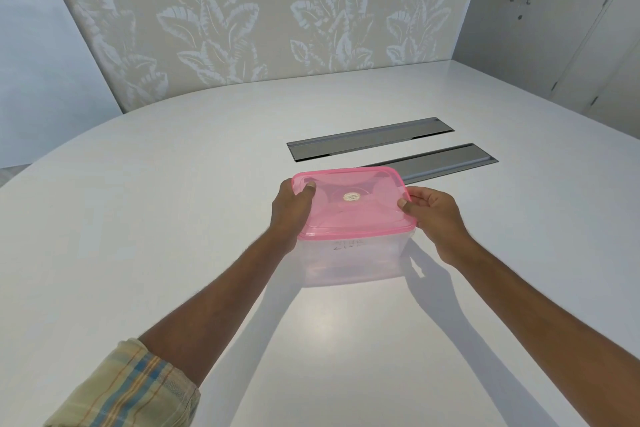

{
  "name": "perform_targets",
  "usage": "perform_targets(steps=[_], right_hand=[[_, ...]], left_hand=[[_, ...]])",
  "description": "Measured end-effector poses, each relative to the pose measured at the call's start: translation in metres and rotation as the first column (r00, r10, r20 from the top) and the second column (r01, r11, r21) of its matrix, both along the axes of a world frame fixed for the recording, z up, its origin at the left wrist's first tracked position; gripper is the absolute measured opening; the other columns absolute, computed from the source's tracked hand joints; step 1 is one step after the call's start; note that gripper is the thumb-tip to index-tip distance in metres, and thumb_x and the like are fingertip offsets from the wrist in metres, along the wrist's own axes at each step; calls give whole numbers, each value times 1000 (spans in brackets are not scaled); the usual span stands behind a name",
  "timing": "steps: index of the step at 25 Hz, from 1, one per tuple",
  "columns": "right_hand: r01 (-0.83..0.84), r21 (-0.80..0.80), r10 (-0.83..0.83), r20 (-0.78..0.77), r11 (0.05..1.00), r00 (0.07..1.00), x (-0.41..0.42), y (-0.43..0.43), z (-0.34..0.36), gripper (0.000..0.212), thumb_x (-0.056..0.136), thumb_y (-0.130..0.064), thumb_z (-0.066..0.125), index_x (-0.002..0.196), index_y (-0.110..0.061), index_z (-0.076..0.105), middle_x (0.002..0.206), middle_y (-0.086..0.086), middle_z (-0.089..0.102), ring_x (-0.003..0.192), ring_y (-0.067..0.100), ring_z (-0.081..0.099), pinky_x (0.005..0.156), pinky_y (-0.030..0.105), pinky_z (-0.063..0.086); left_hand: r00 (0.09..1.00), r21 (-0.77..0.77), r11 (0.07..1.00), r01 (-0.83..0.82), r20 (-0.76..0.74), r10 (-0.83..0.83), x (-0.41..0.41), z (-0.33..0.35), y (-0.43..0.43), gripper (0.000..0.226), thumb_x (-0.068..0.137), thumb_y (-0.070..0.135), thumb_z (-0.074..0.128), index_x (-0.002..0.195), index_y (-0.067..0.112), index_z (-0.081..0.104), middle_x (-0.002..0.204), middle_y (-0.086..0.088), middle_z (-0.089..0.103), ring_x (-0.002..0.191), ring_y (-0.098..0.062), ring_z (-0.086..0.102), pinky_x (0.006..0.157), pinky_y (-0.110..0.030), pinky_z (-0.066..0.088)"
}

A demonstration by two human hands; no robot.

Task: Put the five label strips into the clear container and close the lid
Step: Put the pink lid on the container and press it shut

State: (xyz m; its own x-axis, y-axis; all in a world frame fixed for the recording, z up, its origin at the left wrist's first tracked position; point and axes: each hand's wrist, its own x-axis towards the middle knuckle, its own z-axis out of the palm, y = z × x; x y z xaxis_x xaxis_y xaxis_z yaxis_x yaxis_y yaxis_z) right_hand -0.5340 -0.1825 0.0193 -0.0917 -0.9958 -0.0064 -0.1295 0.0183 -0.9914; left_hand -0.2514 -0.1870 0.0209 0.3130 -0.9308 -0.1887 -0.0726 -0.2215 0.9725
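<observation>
Fingers [309, 193] of your left hand [290, 215] curl over the left edge of the translucent pink plastic lid [353, 208], and your right hand [437, 224] pinches its right edge. Between them the clear rectangular plastic container [353, 263] stands upright on the white worktop [173, 218], lid on top, long axis running left to right.
</observation>
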Motion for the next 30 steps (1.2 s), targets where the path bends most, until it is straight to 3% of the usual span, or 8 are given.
perform_targets(steps=[7, 17, 21, 26, 30], right_hand=[[44, 15, -45, 31, 999, 999, -4, 3, 0, 24, 91, -11, 79, 114, -9, 75, 107, 9, 81, 107, 34, 75, 100, 51, 59], [35, 80, -34, -13, 996, 999, -4, -2, -5, 22, 94, -12, 75, 116, -7, 73, 111, 14, 78, 111, 36, 73, 103, 54, 56], [34, 95, -33, -18, 995, 999, -6, -4, -7, 24, 94, -12, 76, 117, -8, 73, 113, 13, 77, 111, 35, 73, 102, 53, 58], [30, 157, -17, -85, 987, 996, -3, -12, 0, 37, 96, -15, 69, 132, -13, 65, 116, 7, 74, 111, 31, 72, 98, 51, 60], [47, 75, -17, -359, 996, 933, 10, -31, 6, 34, 97, -32, 61, 130, -22, 66, 113, -5, 71, 104, 21, 68, 92, 38, 56]], left_hand=[[1000, 16, 1000, 7, 2, -7, 2, 3, -1, 35, 93, 53, 59, 121, 31, 61, 117, 7, 67, 100, -14, 67, 68, -28, 52], [999, 62, 998, -1, 49, -2, 0, -14, -1, 38, 95, 52, 56, 125, 29, 55, 116, 5, 62, 92, -10, 62, 64, -28, 48], [999, 51, 999, -3, 53, 1, 1, -17, -4, 39, 95, 55, 51, 128, 34, 55, 117, 6, 62, 100, -18, 65, 77, -34, 55], [972, 55, 998, -15, 235, 2, 10, -14, -22, 43, 101, 58, 44, 114, 19, 58, 110, -1, 63, 99, -26, 62, 86, -39, 52], [840, 1, 1000, -24, 542, 20, 12, -10, -35, 53, 102, 57, 40, 107, 8, 62, 106, -10, 65, 97, -35, 63, 82, -40, 51]])
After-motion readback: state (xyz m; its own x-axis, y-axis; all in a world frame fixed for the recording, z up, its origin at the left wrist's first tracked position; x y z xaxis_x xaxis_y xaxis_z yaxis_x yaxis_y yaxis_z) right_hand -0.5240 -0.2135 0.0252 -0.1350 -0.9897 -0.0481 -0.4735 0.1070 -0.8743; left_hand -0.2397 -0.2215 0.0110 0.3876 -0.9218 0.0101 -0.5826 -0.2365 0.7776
